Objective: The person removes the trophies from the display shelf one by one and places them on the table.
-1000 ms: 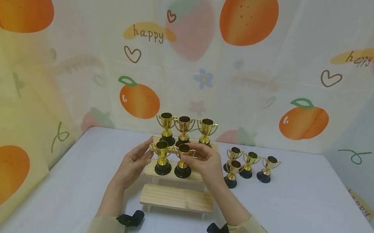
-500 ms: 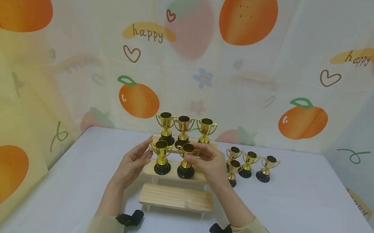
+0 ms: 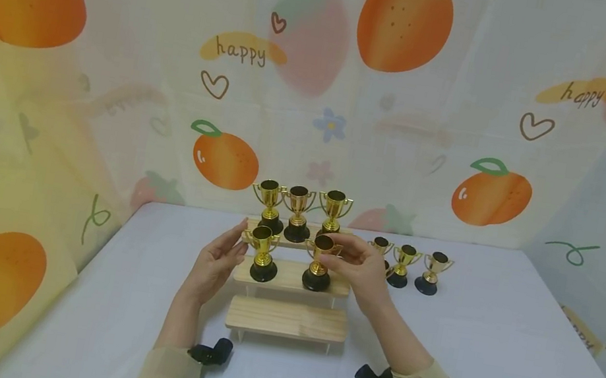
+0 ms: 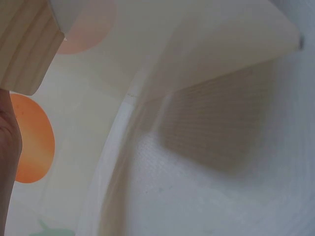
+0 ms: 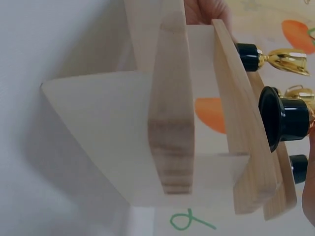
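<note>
Between thumb and fingers, my right hand [image 3: 365,274] pinches a gold trophy [image 3: 318,270] by its cup at the right part of the middle wooden shelf [image 3: 288,277]. The right wrist view shows part of the underside of its black base [image 5: 294,119], slightly tilted against the shelf edge. Another gold trophy [image 3: 264,260] stands upright on the same shelf's left part. My left hand [image 3: 213,268] is beside it at the stand's left end, fingers bent loosely; whether they touch trophy or shelf is unclear. In the left wrist view this hand [image 4: 7,147] shows partly, below a wooden board [image 4: 29,49].
Three trophies [image 3: 299,205] stand on the top shelf behind. The lowest shelf [image 3: 281,318] is in front, nearest the camera. Right of the stand, more trophies [image 3: 430,274] stand on the white table [image 3: 492,354], some partly hidden by my right hand. A printed cloth hangs behind.
My right hand has moved the pinched trophy rightward along the middle shelf, away from the left trophy, and now covers more of the trophies on the table. My left hand has stayed in place.
</note>
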`<action>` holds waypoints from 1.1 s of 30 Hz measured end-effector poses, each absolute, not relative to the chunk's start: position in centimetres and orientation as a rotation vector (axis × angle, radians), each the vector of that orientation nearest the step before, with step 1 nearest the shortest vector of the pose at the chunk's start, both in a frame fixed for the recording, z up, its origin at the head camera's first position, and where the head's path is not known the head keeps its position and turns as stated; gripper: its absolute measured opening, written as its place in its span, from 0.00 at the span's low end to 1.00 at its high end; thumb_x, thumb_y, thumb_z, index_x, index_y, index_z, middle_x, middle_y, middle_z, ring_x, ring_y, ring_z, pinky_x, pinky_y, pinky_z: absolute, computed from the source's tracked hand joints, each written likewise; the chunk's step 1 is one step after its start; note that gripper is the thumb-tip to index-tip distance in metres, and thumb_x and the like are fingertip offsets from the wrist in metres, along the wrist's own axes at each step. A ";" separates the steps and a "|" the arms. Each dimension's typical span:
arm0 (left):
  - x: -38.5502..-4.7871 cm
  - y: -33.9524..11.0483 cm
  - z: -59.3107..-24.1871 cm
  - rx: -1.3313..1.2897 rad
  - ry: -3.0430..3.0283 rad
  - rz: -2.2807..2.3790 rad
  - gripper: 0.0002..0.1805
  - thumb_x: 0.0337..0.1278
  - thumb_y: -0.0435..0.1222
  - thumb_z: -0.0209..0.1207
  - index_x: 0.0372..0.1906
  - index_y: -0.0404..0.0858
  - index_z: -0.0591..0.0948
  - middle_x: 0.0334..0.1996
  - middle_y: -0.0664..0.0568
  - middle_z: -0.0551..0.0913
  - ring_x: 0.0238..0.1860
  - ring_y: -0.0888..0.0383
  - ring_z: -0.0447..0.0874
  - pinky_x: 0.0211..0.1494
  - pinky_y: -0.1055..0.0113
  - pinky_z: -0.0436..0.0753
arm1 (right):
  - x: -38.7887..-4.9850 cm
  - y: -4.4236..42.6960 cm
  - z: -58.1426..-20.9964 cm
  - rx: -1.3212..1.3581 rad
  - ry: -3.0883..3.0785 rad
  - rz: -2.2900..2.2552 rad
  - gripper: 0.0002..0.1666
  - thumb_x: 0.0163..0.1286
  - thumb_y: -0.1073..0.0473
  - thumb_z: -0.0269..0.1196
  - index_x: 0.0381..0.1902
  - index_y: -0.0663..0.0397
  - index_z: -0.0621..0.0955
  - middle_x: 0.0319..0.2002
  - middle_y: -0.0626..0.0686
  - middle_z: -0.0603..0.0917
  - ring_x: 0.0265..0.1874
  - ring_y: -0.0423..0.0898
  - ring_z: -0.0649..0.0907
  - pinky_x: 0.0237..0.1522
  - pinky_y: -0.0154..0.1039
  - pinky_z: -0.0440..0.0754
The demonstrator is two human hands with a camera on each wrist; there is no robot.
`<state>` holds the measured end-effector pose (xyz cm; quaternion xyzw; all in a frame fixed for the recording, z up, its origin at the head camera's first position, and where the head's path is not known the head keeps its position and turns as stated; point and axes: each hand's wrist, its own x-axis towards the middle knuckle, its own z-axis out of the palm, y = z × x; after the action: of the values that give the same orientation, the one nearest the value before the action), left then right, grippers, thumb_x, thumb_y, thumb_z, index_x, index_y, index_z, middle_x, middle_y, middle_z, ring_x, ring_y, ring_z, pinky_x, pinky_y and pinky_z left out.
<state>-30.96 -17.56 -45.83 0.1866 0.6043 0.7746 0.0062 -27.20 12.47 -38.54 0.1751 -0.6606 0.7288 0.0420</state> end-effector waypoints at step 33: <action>-30.9 -17.5 -45.7 0.562 1.909 2.419 0.36 0.63 0.17 0.48 0.76 0.32 0.56 0.79 0.53 0.56 0.65 0.74 0.73 0.72 0.78 0.70 | -27.1 19.0 -38.8 0.518 -1.879 2.245 0.21 0.62 0.71 0.66 0.44 0.37 0.85 0.36 0.37 0.88 0.34 0.32 0.85 0.35 0.24 0.87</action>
<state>-30.89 -17.46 -45.74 0.1794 0.6094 0.7723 0.0048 -27.06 18.99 -38.83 0.1735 -0.6298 0.7525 0.0840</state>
